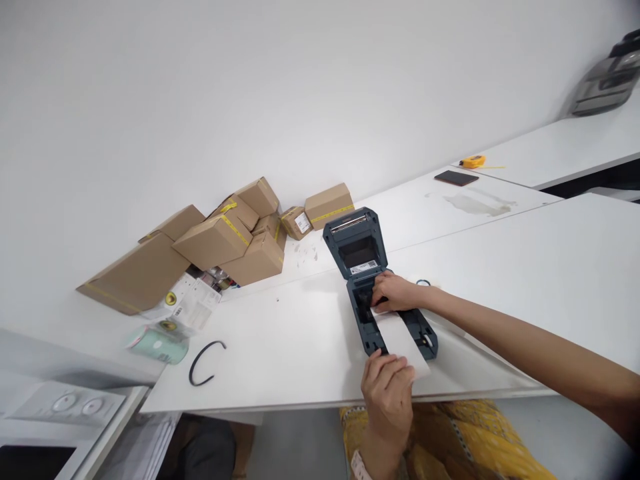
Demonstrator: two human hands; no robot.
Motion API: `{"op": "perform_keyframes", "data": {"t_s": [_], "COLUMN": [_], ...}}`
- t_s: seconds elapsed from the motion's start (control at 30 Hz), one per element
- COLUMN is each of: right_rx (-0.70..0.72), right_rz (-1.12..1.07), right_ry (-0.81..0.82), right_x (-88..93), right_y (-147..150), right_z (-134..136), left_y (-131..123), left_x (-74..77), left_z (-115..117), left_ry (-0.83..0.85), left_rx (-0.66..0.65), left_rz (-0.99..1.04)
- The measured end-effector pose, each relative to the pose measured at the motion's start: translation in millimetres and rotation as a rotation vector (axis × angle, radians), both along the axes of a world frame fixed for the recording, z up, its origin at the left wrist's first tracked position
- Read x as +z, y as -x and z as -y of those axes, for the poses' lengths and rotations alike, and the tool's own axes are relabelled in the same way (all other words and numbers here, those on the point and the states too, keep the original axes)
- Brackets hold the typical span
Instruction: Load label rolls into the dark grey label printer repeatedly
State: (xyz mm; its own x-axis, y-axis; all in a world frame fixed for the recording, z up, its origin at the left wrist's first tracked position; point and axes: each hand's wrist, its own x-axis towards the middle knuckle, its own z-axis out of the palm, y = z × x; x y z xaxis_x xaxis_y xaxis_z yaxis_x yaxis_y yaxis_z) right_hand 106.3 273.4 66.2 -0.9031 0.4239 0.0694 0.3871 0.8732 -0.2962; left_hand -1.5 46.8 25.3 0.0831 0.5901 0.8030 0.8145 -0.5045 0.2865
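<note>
A dark blue label printer [361,255] lies on the white table [525,267] with its lid swung open toward the wall. A strip of white label paper [404,337] runs out of its bay toward the table's near edge. My right hand [395,292] reaches into the open bay, fingers curled and pressing on the paper's far end. My left hand [387,383] is at the table's front edge, fingers bent over the near end of the strip, next to the printer's front.
Several taped cardboard boxes [225,240] are piled against the wall at left, with packets [193,303] and a pale green roll [160,345] below them. A black cable loop [204,363] lies on the table. A dark phone [456,178] and yellow tape measure [473,161] sit far right.
</note>
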Motion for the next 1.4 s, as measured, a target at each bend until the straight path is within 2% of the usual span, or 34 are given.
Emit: {"op": "perform_keyframes", "data": {"t_s": [0.2,0.3,0.37,0.4,0.5,0.57,0.6,0.67,0.77,0.87,1.0,1.2,1.4], "right_rx": [0.006,0.018,-0.019,-0.076,-0.350,-0.485,-0.519,-0.527,-0.477,-0.437,-0.383,-0.288,-0.273], "right_rz": [-0.052,-0.107,-0.241,-0.381,-0.933,-1.108,-1.113,-1.022,-0.891,-0.974,-1.082,-0.960,-0.863], "right_ry": [-0.025,-0.027,-0.045,-0.074,-0.245,-0.324,-0.305,-0.131,0.156,0.161,0.185,0.049,-0.127], "right_x": [-4.0,7.6,26.1,38.6,83.1,111.1,122.3,137.5,142.3,130.8,96.9,33.1,-20.8], "right_y": [0,-1,-4,-5,-7,-6,-4,1,6,3,-14,-47,-60], "right_z": [-1,4,12,15,15,3,-6,-26,-41,-26,26,98,129], "left_y": [0,0,-1,-2,-4,-5,-5,-7,-8,-8,-7,-10,-13], "left_x": [-1.5,-2.8,-4.2,-4.9,-7.0,-8.0,-8.5,-9.7,-11.8,-14.1,-17.4,-23.1,-25.9], "left_z": [4,6,7,7,8,9,10,12,14,15,15,17,19], "left_ry": [0.012,0.009,0.004,0.006,0.023,0.020,0.017,0.020,0.037,0.038,0.037,0.027,-0.032], "left_rx": [0.020,0.028,0.035,0.038,0.051,0.060,0.064,0.073,0.083,0.084,0.079,0.136,0.199], "left_rz": [-0.064,-0.075,-0.068,-0.064,-0.054,-0.052,-0.050,-0.041,-0.025,-0.025,-0.036,-0.007,0.006]}}
